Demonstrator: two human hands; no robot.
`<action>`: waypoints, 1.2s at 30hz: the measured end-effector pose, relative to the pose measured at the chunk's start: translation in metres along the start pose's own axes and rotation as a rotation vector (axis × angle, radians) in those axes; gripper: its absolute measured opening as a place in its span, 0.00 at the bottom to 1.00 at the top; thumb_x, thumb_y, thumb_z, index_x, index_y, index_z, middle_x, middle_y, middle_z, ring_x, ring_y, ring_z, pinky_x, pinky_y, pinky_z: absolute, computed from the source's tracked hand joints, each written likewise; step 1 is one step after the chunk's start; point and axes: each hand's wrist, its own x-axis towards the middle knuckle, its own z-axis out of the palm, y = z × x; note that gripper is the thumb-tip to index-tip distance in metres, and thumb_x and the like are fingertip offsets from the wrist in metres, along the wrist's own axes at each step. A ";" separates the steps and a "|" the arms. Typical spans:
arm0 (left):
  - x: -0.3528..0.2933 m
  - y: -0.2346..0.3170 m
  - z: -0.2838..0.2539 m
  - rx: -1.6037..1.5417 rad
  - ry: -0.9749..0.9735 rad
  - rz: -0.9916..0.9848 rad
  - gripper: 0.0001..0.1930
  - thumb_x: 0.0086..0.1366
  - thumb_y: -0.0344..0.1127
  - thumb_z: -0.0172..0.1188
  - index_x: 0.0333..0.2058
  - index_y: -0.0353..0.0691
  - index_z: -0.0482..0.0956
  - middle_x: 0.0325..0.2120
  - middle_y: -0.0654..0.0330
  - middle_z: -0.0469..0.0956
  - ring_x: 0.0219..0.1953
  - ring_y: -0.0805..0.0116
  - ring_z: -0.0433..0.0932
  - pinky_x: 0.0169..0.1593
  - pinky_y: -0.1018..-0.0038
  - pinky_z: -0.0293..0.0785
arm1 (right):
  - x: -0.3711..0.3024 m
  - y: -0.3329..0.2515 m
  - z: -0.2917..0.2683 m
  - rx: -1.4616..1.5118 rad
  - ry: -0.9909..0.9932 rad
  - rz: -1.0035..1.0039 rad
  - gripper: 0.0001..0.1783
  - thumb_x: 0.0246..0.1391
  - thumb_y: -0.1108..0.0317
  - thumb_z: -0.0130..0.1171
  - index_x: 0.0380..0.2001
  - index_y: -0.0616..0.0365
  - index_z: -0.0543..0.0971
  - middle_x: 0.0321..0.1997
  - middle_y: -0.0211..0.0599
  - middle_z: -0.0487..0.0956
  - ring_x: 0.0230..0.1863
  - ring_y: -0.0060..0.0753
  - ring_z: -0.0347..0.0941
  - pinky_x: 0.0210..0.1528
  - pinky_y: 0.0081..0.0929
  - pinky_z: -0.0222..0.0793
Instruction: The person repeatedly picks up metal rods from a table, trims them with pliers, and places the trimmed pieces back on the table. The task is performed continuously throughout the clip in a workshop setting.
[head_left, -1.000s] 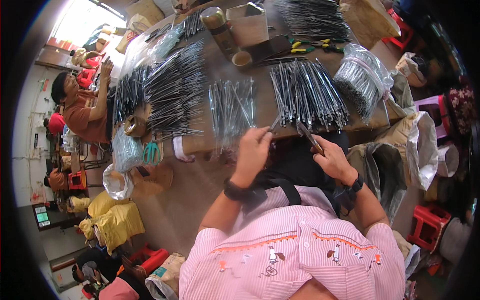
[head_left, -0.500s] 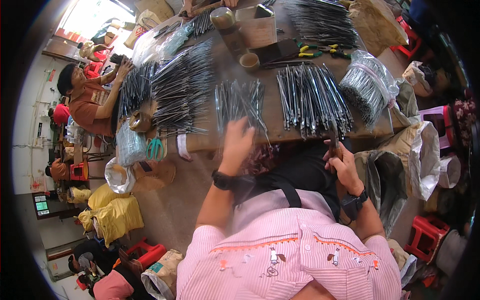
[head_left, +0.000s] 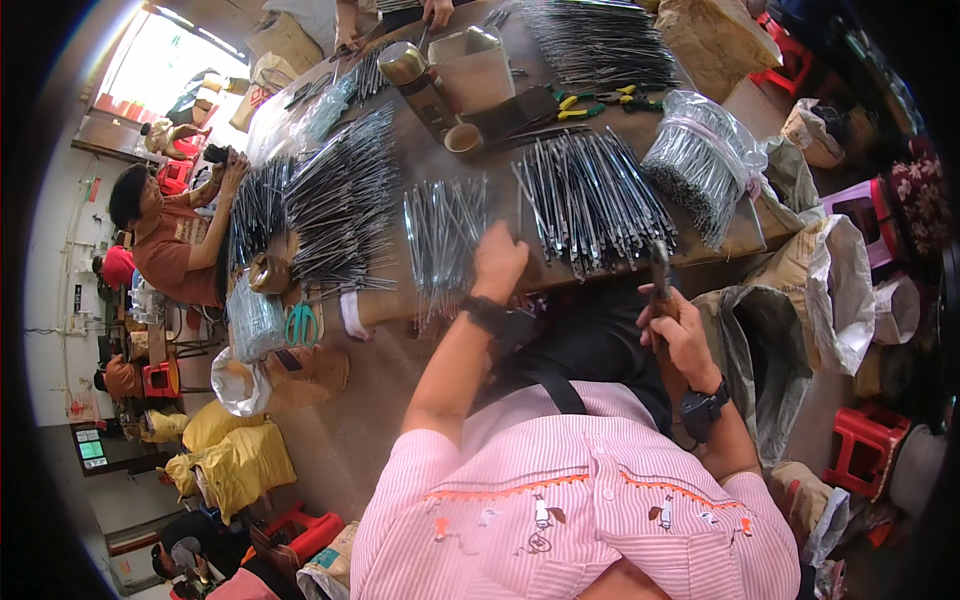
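Note:
My left hand [head_left: 500, 262] is over the table edge, its fingers curled together between two piles of thin metal strips; what they hold, if anything, I cannot make out. Just left of it lies a small loose pile of strips [head_left: 440, 240]. A larger, darker pile of strips [head_left: 595, 200] is spread to its right. My right hand [head_left: 678, 330] grips a hand tool [head_left: 661, 290] with a brown handle and a metal head, held upright at the front edge below that larger pile. The tool's exact kind does not show.
A plastic-wrapped bundle of strips [head_left: 700, 170] lies at the right. Behind are pliers [head_left: 580, 108], a cup [head_left: 463, 140], a flask [head_left: 412, 85] and a clear box [head_left: 475, 70]. Teal scissors [head_left: 301, 324] lie front left. A co-worker [head_left: 180, 230] sits left; open sacks [head_left: 765, 350] stand right.
My left hand has moved right, from over the small pile to the gap beside the larger one, and its fingers have curled in. My right hand keeps its grip on the tool.

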 end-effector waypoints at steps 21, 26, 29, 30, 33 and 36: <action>0.011 0.000 -0.020 -0.664 -0.455 0.196 0.08 0.61 0.26 0.54 0.39 0.34 0.73 0.30 0.59 0.76 0.29 0.70 0.78 0.34 0.75 0.79 | 0.013 0.018 -0.111 0.523 0.254 -0.160 0.16 0.58 0.60 0.46 0.45 0.58 0.71 0.34 0.32 0.73 0.28 0.24 0.66 0.27 0.22 0.62; -0.034 0.010 -0.053 -1.115 -0.422 -0.204 0.11 0.62 0.26 0.53 0.43 0.34 0.72 0.32 0.58 0.77 0.33 0.66 0.79 0.34 0.79 0.77 | 0.014 0.027 -0.130 0.693 0.281 -0.187 0.18 0.52 0.66 0.42 0.46 0.58 0.70 0.35 0.38 0.75 0.35 0.31 0.69 0.35 0.30 0.67; -0.059 0.015 -0.072 -1.309 -0.434 -0.510 0.12 0.62 0.25 0.53 0.46 0.37 0.72 0.30 0.60 0.78 0.29 0.68 0.80 0.28 0.82 0.76 | 0.021 0.025 -0.145 0.550 0.412 -0.145 0.17 0.48 0.73 0.45 0.44 0.58 0.71 0.38 0.39 0.77 0.38 0.36 0.73 0.42 0.34 0.71; -0.065 0.016 -0.076 -1.302 -0.454 -0.521 0.14 0.61 0.26 0.55 0.46 0.38 0.71 0.30 0.59 0.78 0.29 0.66 0.81 0.28 0.81 0.76 | 0.027 0.022 -0.151 0.444 0.462 -0.081 0.12 0.46 0.79 0.46 0.37 0.59 0.72 0.35 0.39 0.76 0.32 0.35 0.73 0.37 0.34 0.74; -0.076 0.022 -0.079 -1.327 -0.475 -0.521 0.13 0.60 0.25 0.57 0.45 0.39 0.71 0.28 0.60 0.79 0.27 0.64 0.82 0.23 0.81 0.75 | 0.049 0.016 -0.160 -0.120 0.587 -0.061 0.07 0.47 0.74 0.51 0.33 0.59 0.73 0.28 0.42 0.78 0.31 0.40 0.76 0.34 0.34 0.72; -0.078 0.034 -0.080 -1.343 -0.494 -0.524 0.13 0.61 0.24 0.56 0.45 0.38 0.72 0.27 0.60 0.79 0.27 0.65 0.82 0.23 0.82 0.74 | 0.077 0.009 -0.165 -0.806 0.817 -0.266 0.10 0.46 0.72 0.52 0.35 0.60 0.73 0.32 0.52 0.80 0.37 0.54 0.76 0.38 0.45 0.70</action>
